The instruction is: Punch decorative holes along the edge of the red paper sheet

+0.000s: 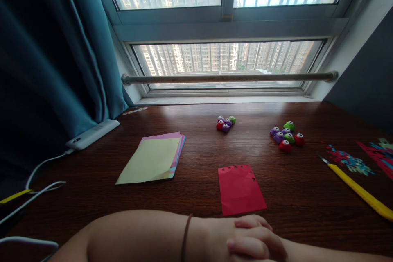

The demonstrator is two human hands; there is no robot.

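Observation:
My left forearm, with a thin brown band at the wrist, lies across the table's front edge. My left hand (216, 233) is partly covered and its fingers are hidden. Over it bend the fingers of my right hand (258, 237), closed around the left hand. Just beyond them lies a red paper sheet (241, 192) with several small holes along its top edge and upper right. A stack of coloured paper (150, 159), pale yellow on top, rests to the left.
Small purple, red and green craft punches stand in two clusters, a middle cluster (226, 124) and a right cluster (286, 136). At right are a yellow craft knife (359, 190), paper bits (350, 159) and coloured strips (379, 155). A white device (93, 135) with cables lies by the curtain (76, 49).

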